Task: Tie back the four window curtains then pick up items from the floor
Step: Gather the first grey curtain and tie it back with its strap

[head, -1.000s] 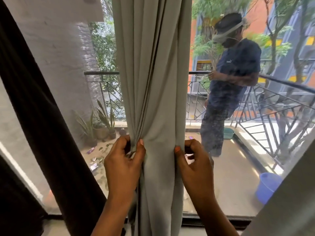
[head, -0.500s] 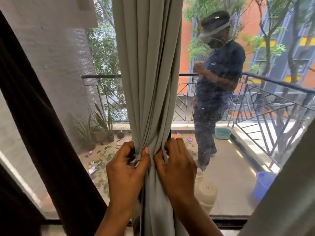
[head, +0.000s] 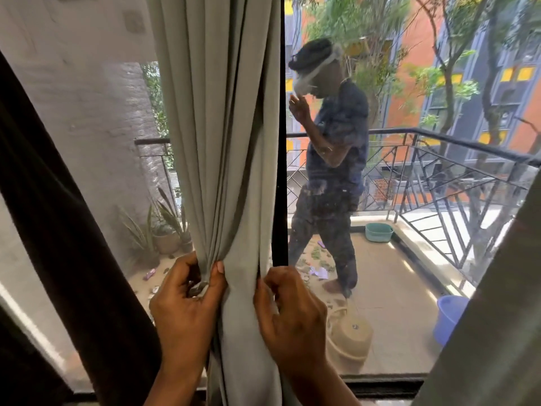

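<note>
Our two hands bunch one grey curtain (head: 222, 142) at the near middle: left hand (head: 187, 312) and right hand (head: 292, 315) clenched on its folds. One dark curtain (head: 58, 230) hangs left.

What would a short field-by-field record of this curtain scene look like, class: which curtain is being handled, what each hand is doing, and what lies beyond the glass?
curtain handled: grey curtain, gathered into a bunch at the window's middle
left hand: gripping the bunch's left side, thumb across the front folds
right hand: fingers curled round the bunch's right edge
tie: none visibly wrapped round the front
other curtains: dark curtain at left; a pale one at the right edge
outside: person on the balcony, potted plants, teal basin, blue bucket
</note>
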Motion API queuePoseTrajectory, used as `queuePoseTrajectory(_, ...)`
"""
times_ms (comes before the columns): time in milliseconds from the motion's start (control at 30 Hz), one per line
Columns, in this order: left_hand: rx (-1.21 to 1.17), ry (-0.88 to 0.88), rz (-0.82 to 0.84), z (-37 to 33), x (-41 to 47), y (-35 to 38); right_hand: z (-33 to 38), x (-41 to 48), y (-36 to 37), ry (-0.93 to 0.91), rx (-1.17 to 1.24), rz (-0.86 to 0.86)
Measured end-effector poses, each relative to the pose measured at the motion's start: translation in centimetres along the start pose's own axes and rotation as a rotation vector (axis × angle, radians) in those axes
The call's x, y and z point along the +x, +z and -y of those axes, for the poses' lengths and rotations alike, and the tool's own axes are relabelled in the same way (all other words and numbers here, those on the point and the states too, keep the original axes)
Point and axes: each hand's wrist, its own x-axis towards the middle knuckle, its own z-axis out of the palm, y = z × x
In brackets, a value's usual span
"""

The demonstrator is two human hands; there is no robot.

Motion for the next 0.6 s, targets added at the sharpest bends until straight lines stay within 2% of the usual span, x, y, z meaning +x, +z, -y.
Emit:
queuePoseTrajectory(67, -0.038, 0.013, -0.022, -0.2, 0.3, -0.1, -1.3, -0.2, -0.6, -0.026, 0.012, -0.007)
queuePoseTrajectory(200, 0.025, 0.112, -0.015, 0.7, 0.5, -0.5, -4.4, 0.4, -1.9, -0.221, -0.218, 0.188)
queuePoseTrajectory(300, 0.079, 0.210, 0.039, 1.1, 0.7, -0.7, -5.8, 2.0, -2.4, -0.264, -0.349, 0.302)
queuePoseTrajectory(400, 0.244, 0.469, 0.240, 1.1, 1.4, -1.0, -5.8, 2.7, -1.9, -0.266, -0.462, 0.424)
queuePoseTrajectory(467, 0.427, 0.593, 0.384, 0.5, 2.3, -1.1, -5.6, 3.2, -1.7, -0.222, -0.457, 0.470)
queuePoseTrajectory(533, 0.602, 0.630, 0.493, -0.1, 3.1, -0.8, -5.7, 3.6, -1.8, -0.190, -0.400, 0.492)
queuePoseTrajectory(600, 0.713, 0.575, 0.581, -0.2, 3.6, -0.4, -5.9, 3.6, -2.2, -0.112, -0.259, 0.482)
